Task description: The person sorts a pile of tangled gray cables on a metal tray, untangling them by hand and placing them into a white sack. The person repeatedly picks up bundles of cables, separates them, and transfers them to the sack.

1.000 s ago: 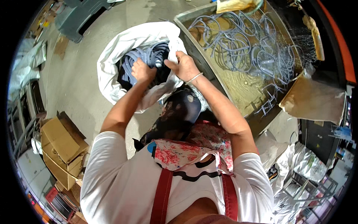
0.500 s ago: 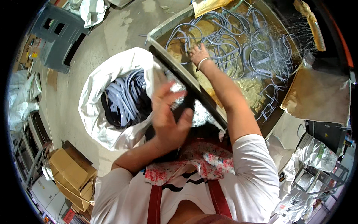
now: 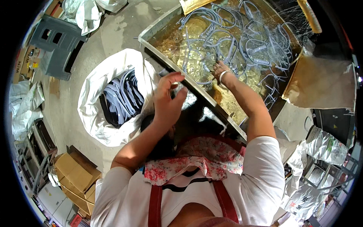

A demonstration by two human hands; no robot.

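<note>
My right hand (image 3: pixel 222 72), with a pale bangle on its wrist, reaches into the water of a metal tank (image 3: pixel 172 62). Its fingers look slightly apart among thin grey-blue plastic strips (image 3: pixel 234 45), several bent into loops; I see none gripped, though the fingertips are partly hidden. My left hand (image 3: pixel 170 99) hovers between the tank and a white sack (image 3: pixel 90 109). Its fingers are apart and hold nothing. The sack's rolled-open mouth shows a bundle of similar grey-blue strips (image 3: pixel 123 96) beside black lining.
Water splashes at the tank's right side, near a yellowish pipe-like piece (image 3: pixel 311 17). A brown sheet (image 3: pixel 321 83) lies against its right edge. A grey plastic stool (image 3: pixel 56 45) stands far left, a cardboard box (image 3: pixel 73 174) near left. Silvery sacks (image 3: pixel 327 151) are stacked at right.
My right hand has moved right and nearer to me in the water, and strips there have shifted. My left hand has stayed near the same place, its blur gone. The view has shifted slightly.
</note>
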